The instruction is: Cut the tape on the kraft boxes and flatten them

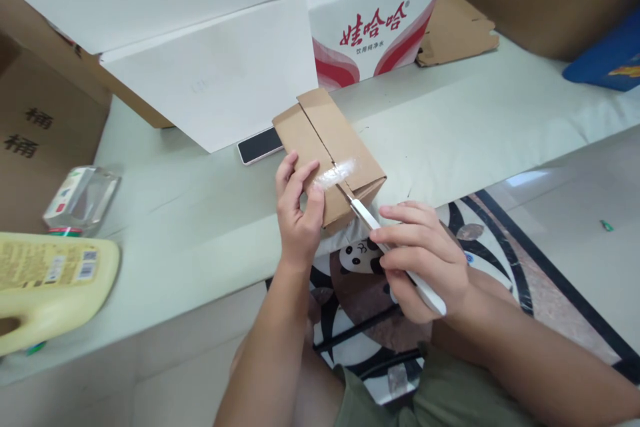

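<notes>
A small brown cardboard box (345, 137) rests near the front edge of the covered table, a glossy strip of clear tape (337, 173) across its top seam. My left hand (300, 213) grips the box's left side, with fingertips pressed on the top by the tape. Between the fingers of my right hand (425, 257) is a slim white utility knife (367, 215). Its tip touches or sits just above the seam, at the near end of the box beyond the tape. The right thumb is partly hidden behind the handle.
A phone (260, 145) lies behind the box. White cartons (370, 33) stand along the back, with a flattened cardboard piece (457, 30) to their right. At left are a clear bottle (95, 197) and a yellow jug (60, 320). A blue object (605, 57) sits far right.
</notes>
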### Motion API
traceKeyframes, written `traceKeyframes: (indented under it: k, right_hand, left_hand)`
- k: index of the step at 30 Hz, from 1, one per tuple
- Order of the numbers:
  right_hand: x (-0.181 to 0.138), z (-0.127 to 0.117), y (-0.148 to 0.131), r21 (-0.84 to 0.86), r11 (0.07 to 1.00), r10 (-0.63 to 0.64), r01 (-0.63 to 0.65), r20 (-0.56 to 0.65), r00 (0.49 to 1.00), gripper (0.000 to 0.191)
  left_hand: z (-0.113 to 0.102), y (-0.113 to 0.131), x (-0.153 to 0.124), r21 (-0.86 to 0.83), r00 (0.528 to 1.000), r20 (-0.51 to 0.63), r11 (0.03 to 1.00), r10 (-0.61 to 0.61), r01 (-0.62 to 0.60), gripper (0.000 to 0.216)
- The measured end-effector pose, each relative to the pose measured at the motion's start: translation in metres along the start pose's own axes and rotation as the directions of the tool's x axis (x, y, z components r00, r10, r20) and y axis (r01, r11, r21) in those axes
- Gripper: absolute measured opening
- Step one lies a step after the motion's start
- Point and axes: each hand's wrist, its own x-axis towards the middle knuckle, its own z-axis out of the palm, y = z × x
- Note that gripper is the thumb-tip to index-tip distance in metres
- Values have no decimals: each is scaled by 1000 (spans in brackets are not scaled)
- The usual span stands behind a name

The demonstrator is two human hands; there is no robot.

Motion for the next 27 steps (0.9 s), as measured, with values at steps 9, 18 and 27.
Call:
traceKeyframes:
  k: [9, 18, 27]
  right_hand:
    - [2, 0, -2, 136, 991, -12, 11, 7, 1000, 21]
    - [2, 10, -6, 157, 987, -14, 13, 4, 1000, 19]
    - [6, 12, -5, 225, 972, 58, -59, 12, 998, 25]
  left_hand:
    - [-3, -1, 2, -29, 998, 52, 998, -46, 48, 34]
    - [-3, -3, 1, -57, 998, 54, 997, -44, 47, 33]
    - [-2, -2, 1, -48, 996, 56, 996, -71, 73, 31]
